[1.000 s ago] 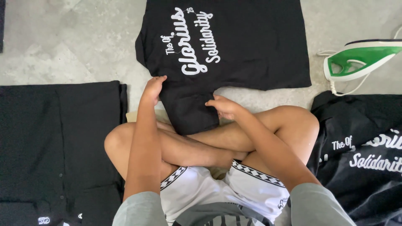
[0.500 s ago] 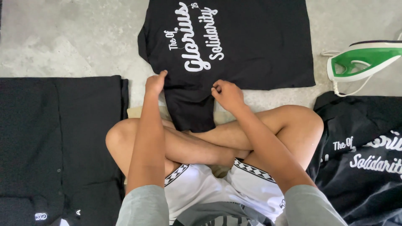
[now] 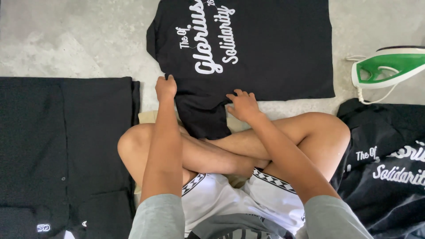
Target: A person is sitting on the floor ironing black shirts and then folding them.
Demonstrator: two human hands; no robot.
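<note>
A black T-shirt [image 3: 265, 48] with white lettering lies spread flat on the grey floor in front of my crossed legs. One sleeve hangs down toward my shins. My left hand [image 3: 165, 87] pinches the shirt's near edge at the shoulder of that sleeve. My right hand [image 3: 243, 105] rests with fingers spread on the shirt's near edge, just right of the sleeve.
A green and white iron [image 3: 389, 66] stands on the floor at the right, its cord beside it. Below it lies a crumpled pile of black printed shirts [image 3: 385, 168]. Folded black garments [image 3: 62, 150] are stacked on the left. A tan mat [image 3: 148, 117] shows under my legs.
Both hands have moved forward and slightly up along the shirt's near edge. The left hand now grips the edge by the sleeve, and the view has shifted a little.
</note>
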